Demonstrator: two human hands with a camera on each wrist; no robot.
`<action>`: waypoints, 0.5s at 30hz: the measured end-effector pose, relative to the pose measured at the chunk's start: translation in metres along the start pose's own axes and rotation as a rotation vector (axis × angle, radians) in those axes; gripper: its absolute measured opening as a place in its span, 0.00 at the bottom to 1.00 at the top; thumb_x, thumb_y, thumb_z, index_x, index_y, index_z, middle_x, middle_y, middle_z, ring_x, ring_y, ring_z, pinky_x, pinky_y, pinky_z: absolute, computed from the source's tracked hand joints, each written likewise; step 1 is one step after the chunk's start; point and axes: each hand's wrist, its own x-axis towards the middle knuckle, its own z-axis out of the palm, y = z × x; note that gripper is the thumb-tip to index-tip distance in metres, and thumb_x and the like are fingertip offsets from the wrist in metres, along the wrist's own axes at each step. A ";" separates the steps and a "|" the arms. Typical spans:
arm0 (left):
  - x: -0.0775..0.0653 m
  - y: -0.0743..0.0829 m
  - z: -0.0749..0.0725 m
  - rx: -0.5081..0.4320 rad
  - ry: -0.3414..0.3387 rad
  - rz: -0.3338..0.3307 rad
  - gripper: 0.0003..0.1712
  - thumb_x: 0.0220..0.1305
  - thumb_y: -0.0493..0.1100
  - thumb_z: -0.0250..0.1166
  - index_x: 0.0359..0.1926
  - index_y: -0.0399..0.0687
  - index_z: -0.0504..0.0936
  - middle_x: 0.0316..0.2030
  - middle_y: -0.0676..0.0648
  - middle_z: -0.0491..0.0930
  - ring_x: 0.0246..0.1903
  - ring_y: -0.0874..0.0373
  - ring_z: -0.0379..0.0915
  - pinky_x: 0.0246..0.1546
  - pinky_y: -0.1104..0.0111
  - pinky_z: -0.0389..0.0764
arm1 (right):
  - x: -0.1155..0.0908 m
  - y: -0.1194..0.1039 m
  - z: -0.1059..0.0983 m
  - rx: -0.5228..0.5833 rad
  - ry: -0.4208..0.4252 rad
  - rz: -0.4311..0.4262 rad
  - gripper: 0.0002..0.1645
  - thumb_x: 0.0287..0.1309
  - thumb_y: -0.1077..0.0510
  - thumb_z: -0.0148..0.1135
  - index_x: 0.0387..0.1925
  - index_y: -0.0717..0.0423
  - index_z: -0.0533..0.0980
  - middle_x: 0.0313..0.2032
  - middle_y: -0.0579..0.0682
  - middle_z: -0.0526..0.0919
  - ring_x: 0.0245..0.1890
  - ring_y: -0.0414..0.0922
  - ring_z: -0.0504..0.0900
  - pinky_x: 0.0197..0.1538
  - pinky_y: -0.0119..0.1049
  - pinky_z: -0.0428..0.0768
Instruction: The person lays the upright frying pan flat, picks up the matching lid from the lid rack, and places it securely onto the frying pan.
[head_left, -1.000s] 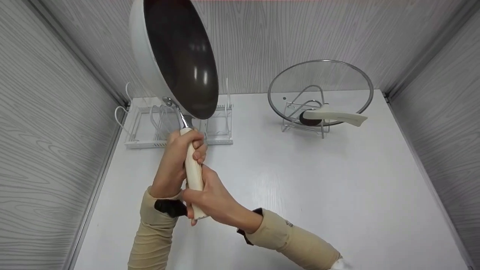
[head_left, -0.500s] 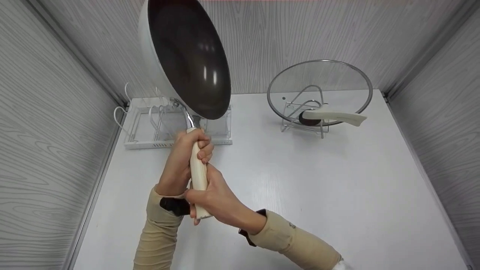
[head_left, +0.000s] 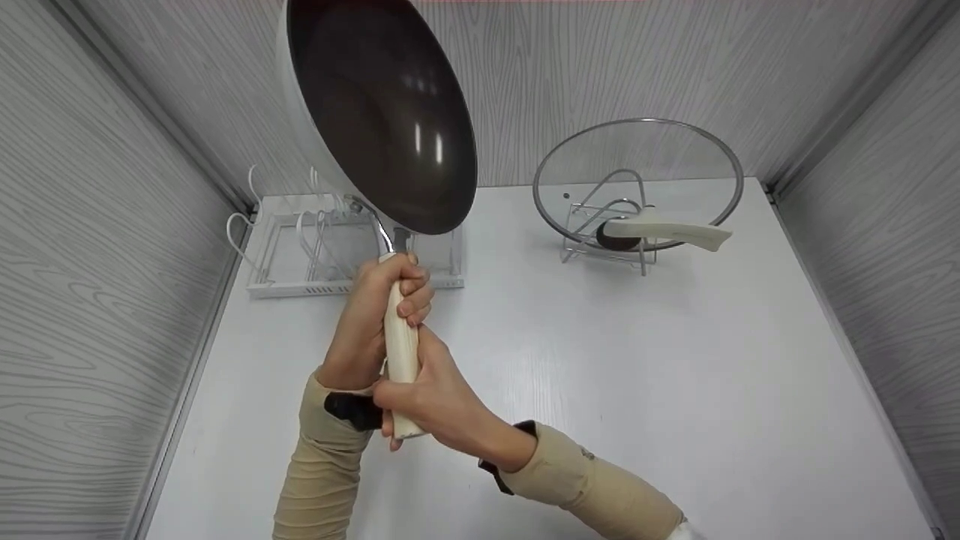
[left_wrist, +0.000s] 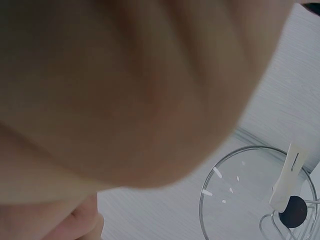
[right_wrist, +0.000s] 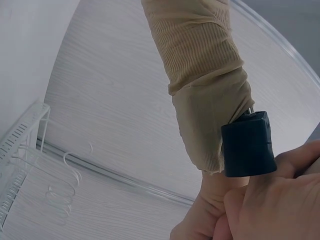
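A deep frying pan (head_left: 390, 112), white outside and dark inside, is held up tilted on its side in the head view, its far rim cut off by the frame. My left hand (head_left: 375, 315) grips the cream handle (head_left: 403, 345) just below its metal neck. Lower down, near the handle's end, my right hand (head_left: 439, 394) wraps round it with the thumb across. In the left wrist view my left hand (left_wrist: 125, 100) fills most of the picture and hides the handle. The right wrist view shows part of my right hand (right_wrist: 280, 205) close to the left wrist.
Under the pan, at the back left, stands a white wire dish rack (head_left: 281, 289) with upright loops. At the back right a glass lid (head_left: 731, 150) leans in a small wire stand (head_left: 645, 262), its cream knob handle (head_left: 675, 231) facing forward. Grey wood-grain walls enclose the white table (head_left: 637, 397).
Both hands have moved a little to the right with the pan, and its dark inside has turned more toward the head camera. The lid and racks stay put.
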 end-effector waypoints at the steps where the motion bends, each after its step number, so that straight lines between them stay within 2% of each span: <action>1: 0.000 0.000 0.000 -0.011 -0.001 -0.003 0.13 0.63 0.28 0.45 0.23 0.45 0.60 0.17 0.53 0.59 0.09 0.67 0.60 0.11 0.78 0.65 | 0.000 0.000 0.000 -0.003 0.001 -0.002 0.34 0.49 0.69 0.53 0.60 0.61 0.60 0.26 0.55 0.75 0.11 0.41 0.76 0.13 0.35 0.78; 9: 0.003 -0.002 0.000 -0.120 -0.025 -0.051 0.14 0.64 0.28 0.43 0.23 0.46 0.59 0.17 0.54 0.59 0.10 0.66 0.60 0.11 0.78 0.65 | 0.000 -0.002 -0.001 -0.018 0.013 -0.010 0.33 0.49 0.69 0.53 0.59 0.62 0.60 0.26 0.55 0.75 0.11 0.41 0.76 0.12 0.36 0.78; 15: 0.004 -0.005 -0.001 -0.215 -0.053 -0.095 0.14 0.65 0.28 0.41 0.24 0.46 0.60 0.17 0.53 0.60 0.10 0.66 0.60 0.11 0.78 0.65 | -0.002 -0.002 -0.002 -0.018 0.032 0.002 0.36 0.48 0.68 0.54 0.62 0.61 0.59 0.28 0.56 0.76 0.12 0.41 0.77 0.12 0.35 0.78</action>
